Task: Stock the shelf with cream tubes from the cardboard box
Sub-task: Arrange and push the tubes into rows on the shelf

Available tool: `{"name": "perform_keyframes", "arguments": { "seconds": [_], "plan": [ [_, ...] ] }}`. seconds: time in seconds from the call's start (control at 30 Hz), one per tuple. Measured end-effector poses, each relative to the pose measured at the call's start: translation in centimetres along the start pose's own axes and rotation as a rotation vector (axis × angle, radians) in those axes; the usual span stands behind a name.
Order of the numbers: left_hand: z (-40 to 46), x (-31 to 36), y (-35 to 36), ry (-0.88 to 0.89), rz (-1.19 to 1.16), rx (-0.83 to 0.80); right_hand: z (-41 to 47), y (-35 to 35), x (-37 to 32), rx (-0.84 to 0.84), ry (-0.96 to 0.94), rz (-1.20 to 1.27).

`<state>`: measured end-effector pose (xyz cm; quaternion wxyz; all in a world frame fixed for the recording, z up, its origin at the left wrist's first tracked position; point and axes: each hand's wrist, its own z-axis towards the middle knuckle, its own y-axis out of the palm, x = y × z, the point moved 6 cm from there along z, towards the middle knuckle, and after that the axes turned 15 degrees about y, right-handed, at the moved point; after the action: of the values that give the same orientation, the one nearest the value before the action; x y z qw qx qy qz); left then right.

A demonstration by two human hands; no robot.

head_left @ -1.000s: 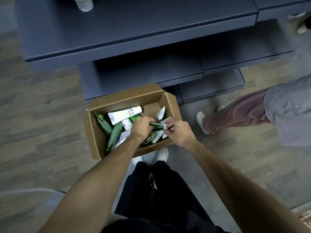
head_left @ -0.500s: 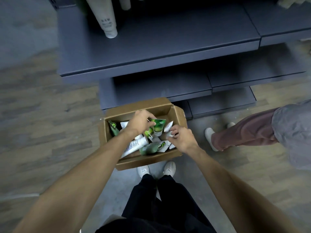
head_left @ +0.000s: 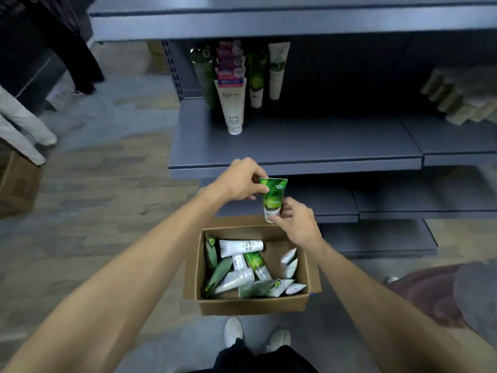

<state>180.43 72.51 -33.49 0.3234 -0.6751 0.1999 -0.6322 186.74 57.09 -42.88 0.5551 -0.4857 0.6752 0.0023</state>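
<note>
A green cream tube (head_left: 273, 197) is held upright above the cardboard box (head_left: 252, 304), cap down. My left hand (head_left: 239, 181) pinches its flat top end, and my right hand (head_left: 295, 222) grips its white cap end from below. The open box on the floor holds several green and white tubes lying loose. On the grey shelf (head_left: 295, 146) in front stand a white tube (head_left: 232, 106) and a few green and white tubes (head_left: 277, 71) behind it.
Lower grey shelves (head_left: 376, 211) step out beneath the stocked one. Another person's leg (head_left: 443, 294) is at the right, and someone's legs (head_left: 24, 130) at the left beside a second cardboard box (head_left: 16, 184). My shoes (head_left: 255, 337) stand just behind the box.
Both hands have risen out of the box with one green tube, lifting it toward the shelf edge. The view tilted up, showing the stocked shelf.
</note>
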Motion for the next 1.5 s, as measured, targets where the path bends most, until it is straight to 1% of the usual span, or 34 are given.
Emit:
{"name": "perform_keyframes", "arguments": {
  "seconds": [0.1, 0.23, 0.37, 0.47, 0.57, 0.7, 0.83, 1.07, 1.3, 1.5],
  "plan": [
    [0.2, 1.1, -3.0, 0.030, -0.007, 0.147, 0.9, -1.4, -3.3, 0.022, -0.067, -0.012],
    [0.2, 1.6, -4.9, 0.046, -0.114, 0.344, 1.8, -3.1, -6.9, 0.044, -0.153, -0.037],
    [0.5, 2.4, -5.1, 0.045, -0.155, 0.431, 2.2, -4.4, -8.6, 0.040, -0.207, -0.067],
    [1.1, 3.0, -5.1, 0.049, -0.142, 0.451, 2.4, -5.1, -8.9, 0.030, -0.221, -0.048],
    [1.7, 3.2, -5.0, 0.035, -0.124, 0.468, 2.6, -6.1, -9.0, 0.079, -0.243, -0.012],
    [2.5, 3.7, -4.9, 0.018, -0.128, 0.479, 3.0, -7.2, -9.1, 0.105, -0.255, 0.047],
    [2.9, 3.5, -4.8, -0.013, -0.152, 0.503, 3.6, -7.6, -9.5, 0.089, -0.265, 0.032],
    [3.6, 1.4, -5.2, -0.046, -0.165, 0.526, 5.6, -6.4, -10.3, 0.067, -0.237, 0.019],
    [6.1, -1.0, -6.8, -0.029, -0.122, 0.528, 8.6, -4.9, -11.4, 0.110, -0.178, 0.082],
    [8.5, -3.1, -7.8, 0.014, -0.088, 0.544, 11.2, -4.7, -12.6, 0.161, -0.169, 0.045]
  ]
}}
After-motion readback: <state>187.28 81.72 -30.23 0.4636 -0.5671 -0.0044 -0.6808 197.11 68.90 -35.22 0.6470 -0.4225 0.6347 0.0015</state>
